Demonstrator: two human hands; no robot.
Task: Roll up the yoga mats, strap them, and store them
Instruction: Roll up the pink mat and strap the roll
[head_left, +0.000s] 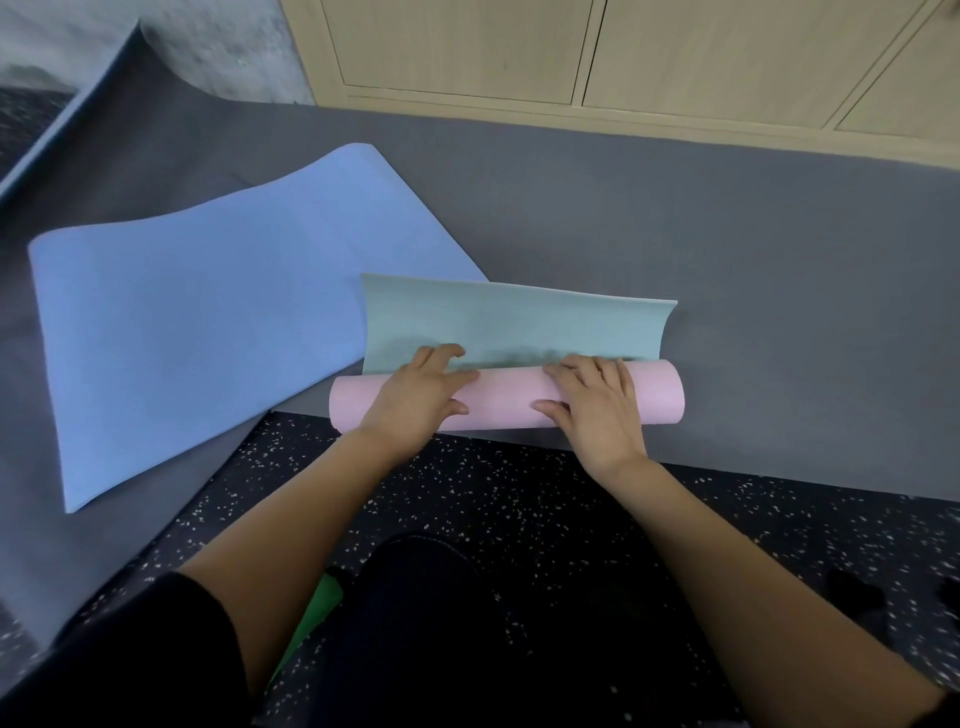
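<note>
A two-sided yoga mat lies in the middle of the floor, mostly rolled into a pink roll (511, 397). Its short unrolled end, teal (511, 325) on the upper face, lies flat beyond the roll with its right edge curling up. My left hand (418, 395) rests on top of the roll's left part, fingers spread over it toward the teal face. On the right part my right hand (597, 405) presses down with straight fingers. A blue yoga mat (197, 322) lies unrolled to the left, its near corner under the teal end.
Everything sits on a large grey floor mat (753, 270), whose near edge meets dark speckled flooring (519, 499). Light wooden cabinet doors (571, 52) line the far wall. Something green (317, 608) shows beside my dark-clothed knee. A dark object (852, 595) lies at the lower right.
</note>
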